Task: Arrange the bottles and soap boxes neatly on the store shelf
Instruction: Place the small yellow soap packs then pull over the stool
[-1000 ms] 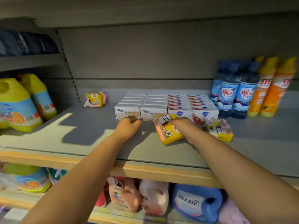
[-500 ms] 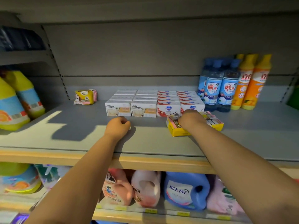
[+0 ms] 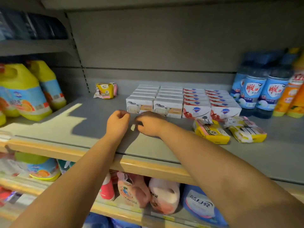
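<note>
Two soap items lie loose on the shelf to the right of the R hand: the nearer yellow pack, well apart from the knuckles, and the farther yellow pack just beyond it. Both sit askew in front of the red-white soap boxes. The white soap boxes are just past both hands' knuckles, in tidy rows. Blue bottles and orange bottles stand further right, past the packs.

Handling, est.: the packs look like film-wrapped multi-bars, light-ish, with a stiff core and slick, crinkly wrap. The end flaps would slip, so take them across the long sides, thumb vs fingers. Cartons are light and rigid, but corners dent, so nudge rows w/ flat fingers, no squeezing. Bottles are prob. heavier, smooth and tippy; take them round the body.

L hand: fingers curled into a fist, resting on the shelf, nothing in it. R hand: fingers curled under, right beside the L hand, almost touching. There is a small pale bit at its thumb side, nail or scrap, so can't tell if it holds anything.

Vs 0.5 s ago: the R hand was on top of the nearer yellow pack; now it's off it and over by the L hand. That pack is left lying crooked. The L hand is approx. in the same spot before the white soap boxes.
</note>
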A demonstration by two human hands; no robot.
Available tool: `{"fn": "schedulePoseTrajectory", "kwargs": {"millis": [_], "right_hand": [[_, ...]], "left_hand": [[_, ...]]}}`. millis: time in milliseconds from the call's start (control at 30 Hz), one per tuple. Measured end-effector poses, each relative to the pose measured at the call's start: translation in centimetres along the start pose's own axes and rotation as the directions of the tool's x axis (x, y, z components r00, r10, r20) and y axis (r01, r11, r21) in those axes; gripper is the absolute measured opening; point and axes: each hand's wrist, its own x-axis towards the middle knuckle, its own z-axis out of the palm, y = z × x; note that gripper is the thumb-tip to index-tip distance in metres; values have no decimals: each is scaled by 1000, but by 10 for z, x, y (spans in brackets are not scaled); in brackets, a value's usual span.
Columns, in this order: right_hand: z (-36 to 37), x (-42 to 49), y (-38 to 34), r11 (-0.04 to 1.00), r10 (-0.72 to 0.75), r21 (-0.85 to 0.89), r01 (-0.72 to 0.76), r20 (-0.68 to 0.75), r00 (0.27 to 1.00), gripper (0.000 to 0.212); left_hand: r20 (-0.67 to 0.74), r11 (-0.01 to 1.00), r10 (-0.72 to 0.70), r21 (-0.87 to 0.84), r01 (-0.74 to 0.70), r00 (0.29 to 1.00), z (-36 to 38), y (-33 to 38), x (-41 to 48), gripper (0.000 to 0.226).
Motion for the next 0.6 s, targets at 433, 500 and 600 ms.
{"fn": "schedulePoseTrajectory", "kwargs": {"millis": [433, 500, 600], "right_hand": [[41, 71, 22, 922, -128, 357, 151, -88, 988, 28], [43, 73, 23, 916, -140, 365, 168, -102, 985, 27], [44, 74, 25, 912, -139, 373, 171, -112, 984, 29]], "left_hand": [[-171, 934, -92, 327, 145, 981, -15, -61, 178, 33], [-233, 940, -127, 281, 192, 964, -11, -66, 203, 42], [-315, 954, -190, 166, 251, 930, -7, -70, 235, 44]]}}
